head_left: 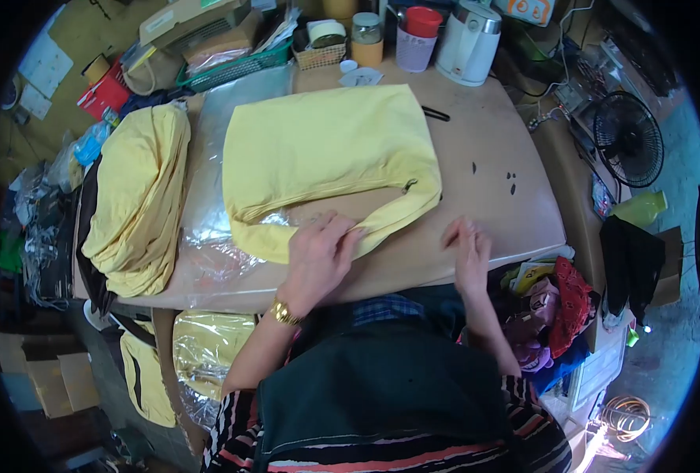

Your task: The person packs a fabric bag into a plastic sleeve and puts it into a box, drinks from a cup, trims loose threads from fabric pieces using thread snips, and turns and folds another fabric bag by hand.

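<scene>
Left hand at the strap; I face a tan surface with a yellow cloth bag lying flat near its middle. Body broad, pale, lightly creased; strap looped toward me; small dark mark on its right inner side. Room: wide stretch right, few black scraps; narrow strip at near edge; left side taken by heaped yellow cloth. Left hand: narrow, pinching strap. Right hand: off the bag, blurred; cannot tell whether I grip anything.
</scene>
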### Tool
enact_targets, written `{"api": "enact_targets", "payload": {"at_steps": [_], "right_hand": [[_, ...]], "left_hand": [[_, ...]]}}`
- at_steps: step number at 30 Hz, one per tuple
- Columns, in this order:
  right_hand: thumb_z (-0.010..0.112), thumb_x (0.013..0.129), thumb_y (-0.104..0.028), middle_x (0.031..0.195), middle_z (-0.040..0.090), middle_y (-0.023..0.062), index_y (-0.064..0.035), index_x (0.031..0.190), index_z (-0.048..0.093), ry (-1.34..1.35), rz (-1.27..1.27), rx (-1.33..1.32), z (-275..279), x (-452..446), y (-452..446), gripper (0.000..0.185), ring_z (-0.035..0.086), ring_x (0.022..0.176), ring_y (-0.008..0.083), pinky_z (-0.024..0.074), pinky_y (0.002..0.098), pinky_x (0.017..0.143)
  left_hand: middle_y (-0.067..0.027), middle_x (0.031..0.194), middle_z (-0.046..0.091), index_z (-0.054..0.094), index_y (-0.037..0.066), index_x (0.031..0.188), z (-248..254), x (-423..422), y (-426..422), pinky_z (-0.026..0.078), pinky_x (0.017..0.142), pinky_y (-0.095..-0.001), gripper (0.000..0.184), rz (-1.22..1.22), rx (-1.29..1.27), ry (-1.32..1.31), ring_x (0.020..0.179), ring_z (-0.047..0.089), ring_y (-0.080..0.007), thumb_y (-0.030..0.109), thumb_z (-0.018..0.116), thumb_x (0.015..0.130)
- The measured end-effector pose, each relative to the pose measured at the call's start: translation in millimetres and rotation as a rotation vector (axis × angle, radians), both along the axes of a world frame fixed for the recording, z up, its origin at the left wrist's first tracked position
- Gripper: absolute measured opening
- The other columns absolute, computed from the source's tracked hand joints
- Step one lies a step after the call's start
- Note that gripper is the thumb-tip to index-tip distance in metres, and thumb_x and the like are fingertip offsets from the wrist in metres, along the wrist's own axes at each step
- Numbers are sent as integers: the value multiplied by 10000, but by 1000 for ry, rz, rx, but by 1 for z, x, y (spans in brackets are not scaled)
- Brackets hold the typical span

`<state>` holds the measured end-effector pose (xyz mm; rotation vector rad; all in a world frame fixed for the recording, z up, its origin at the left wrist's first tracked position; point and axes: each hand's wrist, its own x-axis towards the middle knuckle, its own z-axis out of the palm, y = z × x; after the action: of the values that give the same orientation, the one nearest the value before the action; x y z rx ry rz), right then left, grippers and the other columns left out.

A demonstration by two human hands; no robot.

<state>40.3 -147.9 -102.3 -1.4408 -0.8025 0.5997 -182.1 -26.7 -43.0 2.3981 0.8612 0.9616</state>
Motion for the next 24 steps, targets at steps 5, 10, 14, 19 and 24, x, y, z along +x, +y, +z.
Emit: {"api": "enact_targets", "payload": {"at_steps": [5, 10, 14, 19, 24], "right_hand": [[506, 999, -380, 927, 634, 76, -43, 908, 619, 1140, 181, -108, 20, -23, 5, 368, 611, 838, 173, 491, 317, 709], [613, 951, -236, 802, 632, 56, -48, 910, 632, 1067, 326, 258, -8, 3, 30, 193, 600, 702, 146, 474, 272, 647], [631, 933, -168, 758, 619, 42, -65, 871, 619, 935, 275, 231, -7, -10, 35, 121, 582, 657, 136, 466, 262, 630], [574, 971, -184, 734, 594, 38, -80, 895, 583, 770, 225, 138, -14, -35, 29, 128, 567, 648, 147, 455, 272, 624], [534, 1003, -280, 759, 610, 43, -73, 942, 579, 719, 280, -5, -6, -37, 5, 220, 587, 678, 149, 462, 285, 636]], "left_hand": [[-90, 686, 540, 634, 51, 815, 9, -8, -15, 409, 542, -381, 82, -38, -89, -16, 578, 523, -270, 113, 678, 848], [-124, 719, 571, 621, 16, 806, 22, -32, -20, 430, 576, -396, 131, 89, -119, 282, 672, 573, -302, 124, 672, 860], [-147, 762, 610, 620, 25, 856, 19, -14, -18, 489, 643, -421, 158, 63, 130, 246, 755, 607, -333, 178, 648, 880], [-148, 839, 613, 579, 27, 915, -9, 41, -8, 483, 609, -459, 159, -37, 11, 314, 717, 617, -343, 182, 613, 901], [-160, 831, 583, 552, 37, 924, -6, 49, 6, 484, 609, -456, 103, -62, -24, 224, 707, 610, -368, 136, 579, 918]]}}
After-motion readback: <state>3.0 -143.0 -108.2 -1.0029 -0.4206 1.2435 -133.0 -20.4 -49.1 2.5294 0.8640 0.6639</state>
